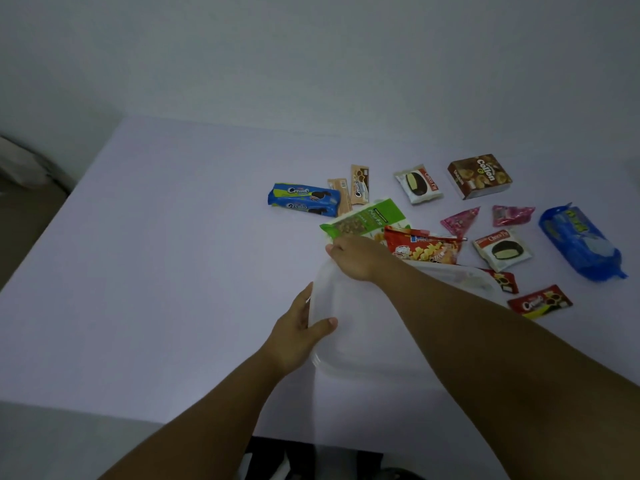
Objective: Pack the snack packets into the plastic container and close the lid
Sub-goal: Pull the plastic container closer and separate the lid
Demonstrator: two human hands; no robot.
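Observation:
A clear plastic container (349, 327) with its lid on lies on the white table (156, 271) near the front edge. My left hand (298, 332) grips its left rim, thumb on top. My right hand (356, 256) rests on its far left corner, fingers curled over the edge, arm crossing above it. Just behind lie a green nut packet (367, 218) and a red snack bag (424, 249). Whether anything is inside the container is hidden.
Scattered packets lie to the right and behind: a blue cream-biscuit pack (304, 199), two choco pies (419, 183), a brown Collon box (479, 175), pink sachets (460, 221), a large blue biscuit pack (581, 242), red wafer packs (540, 301). The table's left half is bare.

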